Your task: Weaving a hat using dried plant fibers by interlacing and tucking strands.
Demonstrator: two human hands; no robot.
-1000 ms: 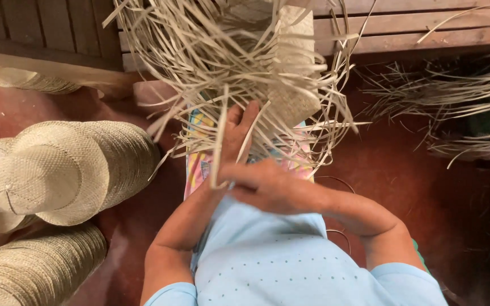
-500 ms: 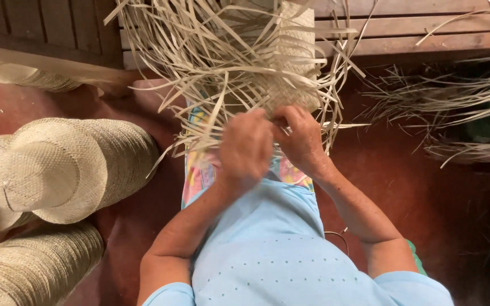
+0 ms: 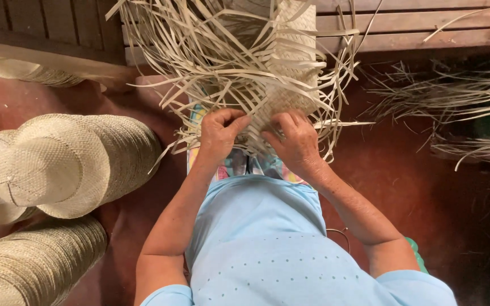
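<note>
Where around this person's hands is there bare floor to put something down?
Bare red floor lies off the right hand, bordered by the loose straw pile. A narrower strip runs between the left hand and the stacked hats. It is crowded where the woven piece fans out its strips before both hands.

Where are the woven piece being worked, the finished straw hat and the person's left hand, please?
woven piece (image 3: 293, 73): head view, on its plaited panel.
finished straw hat (image 3: 41, 164): head view, on its crown.
left hand (image 3: 220, 133): head view, on its back.
</note>
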